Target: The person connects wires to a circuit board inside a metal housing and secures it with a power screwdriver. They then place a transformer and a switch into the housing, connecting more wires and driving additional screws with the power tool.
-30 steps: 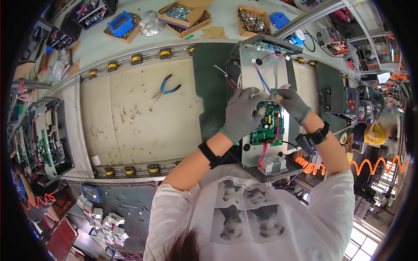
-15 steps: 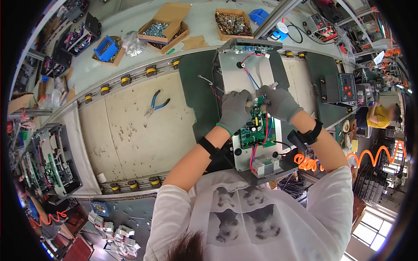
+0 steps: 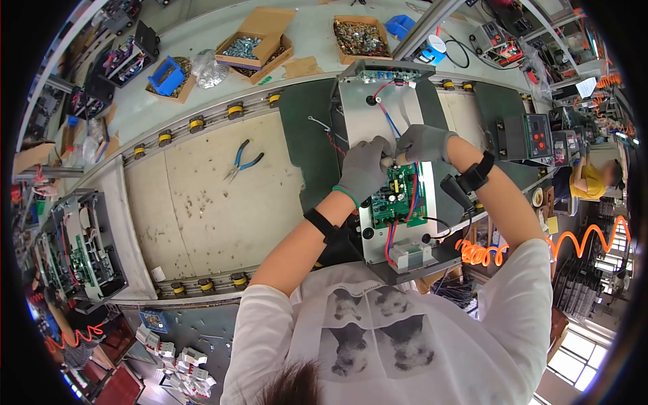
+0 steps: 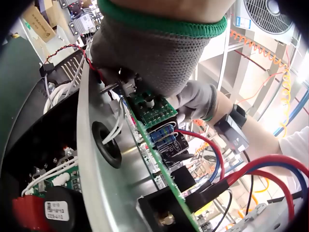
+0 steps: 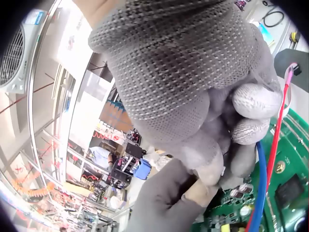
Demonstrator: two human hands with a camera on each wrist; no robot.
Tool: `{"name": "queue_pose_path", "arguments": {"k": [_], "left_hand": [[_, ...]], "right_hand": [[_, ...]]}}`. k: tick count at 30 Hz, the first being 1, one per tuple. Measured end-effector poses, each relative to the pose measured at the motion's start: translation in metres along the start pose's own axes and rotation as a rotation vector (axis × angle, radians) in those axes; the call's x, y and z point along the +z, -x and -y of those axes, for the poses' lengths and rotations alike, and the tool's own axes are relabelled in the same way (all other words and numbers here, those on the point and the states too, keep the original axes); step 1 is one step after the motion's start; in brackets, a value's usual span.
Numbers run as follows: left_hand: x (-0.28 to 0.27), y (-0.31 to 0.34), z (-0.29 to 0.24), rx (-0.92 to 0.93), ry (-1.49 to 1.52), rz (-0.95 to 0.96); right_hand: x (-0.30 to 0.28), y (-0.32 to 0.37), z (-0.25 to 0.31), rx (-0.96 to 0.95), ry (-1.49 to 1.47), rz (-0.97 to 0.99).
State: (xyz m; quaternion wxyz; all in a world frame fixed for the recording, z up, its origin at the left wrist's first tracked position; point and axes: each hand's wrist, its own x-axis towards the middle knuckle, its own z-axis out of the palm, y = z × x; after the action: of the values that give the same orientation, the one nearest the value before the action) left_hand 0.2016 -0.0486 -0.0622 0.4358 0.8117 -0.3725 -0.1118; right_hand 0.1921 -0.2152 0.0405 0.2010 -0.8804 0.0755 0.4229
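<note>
Both hands wear grey knit gloves and meet over the far end of a green circuit board (image 3: pixel 393 202), mounted on a metal chassis (image 3: pixel 364 125). My left hand (image 3: pixel 368 165) bends its fingers at the board's edge, close to a small upright green board (image 4: pixel 157 113); I cannot tell what it holds. My right hand (image 3: pixel 426 145) has curled fingers, its fingertips against the left thumb. A small white part (image 5: pixel 222 170) shows at its fingertips, mostly hidden. A blue wire (image 5: pixel 261 183) and a red wire (image 5: pixel 277 130) pass beside these fingers.
Blue-handled pliers (image 3: pixel 241 160) lie on the pale worktop left of the chassis. Boxes of small metal parts (image 3: pixel 361 37) stand along the back bench. A control unit (image 3: pixel 526 137) sits to the right, and an orange coiled hose (image 3: pixel 482 253) hangs nearby.
The head view has shifted, moving the scene left. My hands have drawn together at the board's far end; the right hand has turned, its wrist raised further out, and now covers the wires there.
</note>
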Motion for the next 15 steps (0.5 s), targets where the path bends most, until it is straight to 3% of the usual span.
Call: {"name": "queue_pose_path", "arguments": {"k": [2,3,5,8,12,15], "left_hand": [[-0.005,-0.003,-0.001,-0.076,0.092,0.056],[-0.009,-0.004,0.000,-0.107,0.160,0.075],[-0.013,-0.005,0.000,-0.139,0.229,0.092],[-0.016,-0.003,0.001,-0.133,0.175,0.145],[-0.017,-0.004,0.005,-0.145,0.201,0.219],[-0.016,-0.003,0.000,-0.217,0.244,0.191]], "right_hand": [[0.004,-0.007,0.003,0.060,0.330,-0.109],[0.007,-0.007,0.005,0.059,0.333,-0.108],[0.016,-0.005,0.009,-0.185,0.751,-0.411],[0.029,-0.009,0.020,-0.185,0.898,-0.384],[0.044,-0.024,0.000,-0.130,0.803,-0.420],[0.043,-0.011,0.002,-0.267,0.971,-0.553]]}}
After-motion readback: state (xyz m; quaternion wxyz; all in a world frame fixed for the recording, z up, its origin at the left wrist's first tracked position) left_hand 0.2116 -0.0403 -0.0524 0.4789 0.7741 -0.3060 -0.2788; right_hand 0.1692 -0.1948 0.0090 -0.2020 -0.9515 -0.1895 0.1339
